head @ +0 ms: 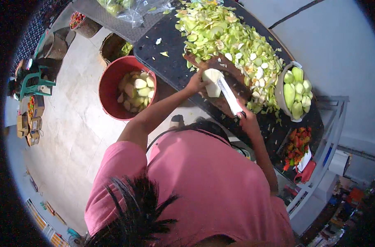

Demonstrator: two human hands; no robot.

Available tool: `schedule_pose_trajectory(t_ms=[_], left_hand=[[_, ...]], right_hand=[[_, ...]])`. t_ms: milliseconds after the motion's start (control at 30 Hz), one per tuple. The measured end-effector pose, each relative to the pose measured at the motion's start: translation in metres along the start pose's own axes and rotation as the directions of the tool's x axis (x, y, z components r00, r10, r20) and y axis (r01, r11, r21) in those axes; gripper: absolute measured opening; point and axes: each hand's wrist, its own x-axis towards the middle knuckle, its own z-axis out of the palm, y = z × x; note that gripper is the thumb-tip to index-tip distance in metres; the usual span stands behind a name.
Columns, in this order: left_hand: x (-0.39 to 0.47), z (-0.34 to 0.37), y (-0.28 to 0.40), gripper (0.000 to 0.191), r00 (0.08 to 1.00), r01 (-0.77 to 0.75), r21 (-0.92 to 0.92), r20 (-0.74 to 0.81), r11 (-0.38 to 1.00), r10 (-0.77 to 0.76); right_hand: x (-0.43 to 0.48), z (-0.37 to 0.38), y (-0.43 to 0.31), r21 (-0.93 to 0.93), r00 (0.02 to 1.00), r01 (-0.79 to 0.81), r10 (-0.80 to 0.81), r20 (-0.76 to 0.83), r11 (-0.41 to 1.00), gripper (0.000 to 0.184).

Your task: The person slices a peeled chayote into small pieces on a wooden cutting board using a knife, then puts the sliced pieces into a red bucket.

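My left hand (196, 83) grips a pale, peeled piece of fruit or vegetable (212, 88) with a flat cut top. In my right hand (250, 122) is a knife with a dark handle; its wide blade (229, 94) points up and left, the tip touching or overlapping the piece's right edge. Both hands are above a brown wooden board (237, 72) on the black table (166, 66). Beyond them spreads a large heap of green peels and slices (218, 31), with whitish bits among them.
A grey basin (280, 89) of pale green produce stands on the right. Below it lie red peppers (298, 143). On the tiled floor, a red bucket (110, 89) holds peeled pieces in liquid, near a woven basket (105, 48). Farther left are a green plastic chair (36, 80) and cardboard boxes (36, 123).
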Motion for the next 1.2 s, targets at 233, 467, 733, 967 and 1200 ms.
schedule_pose_trajectory(t_ms=[233, 467, 733, 967, 1200], left_hand=[[0.008, 0.009, -0.017, 0.075, 1.0, 0.017, -0.103, 0.008, 0.995, -0.016], [0.003, 0.015, -0.018, 0.076, 0.995, -0.066, -0.076, -0.08, 0.995, 0.06], [-0.002, 0.014, 0.0, 0.074, 0.988, -0.133, -0.102, -0.091, 0.986, 0.124], [-0.004, 0.011, 0.005, 0.072, 0.976, -0.167, 0.04, -0.136, 0.985, 0.171], [-0.001, 0.016, -0.003, 0.072, 0.975, -0.18, -0.043, -0.137, 0.983, 0.172]], right_hand=[[0.012, 0.006, 0.005, -0.01, 0.987, 0.157, -0.157, -0.038, 0.988, 0.049], [0.011, 0.014, 0.028, 0.243, 0.988, -0.124, 0.098, 0.116, 0.962, 0.057], [0.029, -0.012, 0.029, 0.087, 0.989, 0.102, -0.111, 0.096, 0.991, 0.055], [0.018, 0.009, 0.028, 0.384, 0.974, -0.168, 0.092, 0.209, 0.908, 0.055], [0.03, 0.008, 0.064, 0.472, 0.959, -0.147, 0.009, 0.283, 0.869, 0.054]])
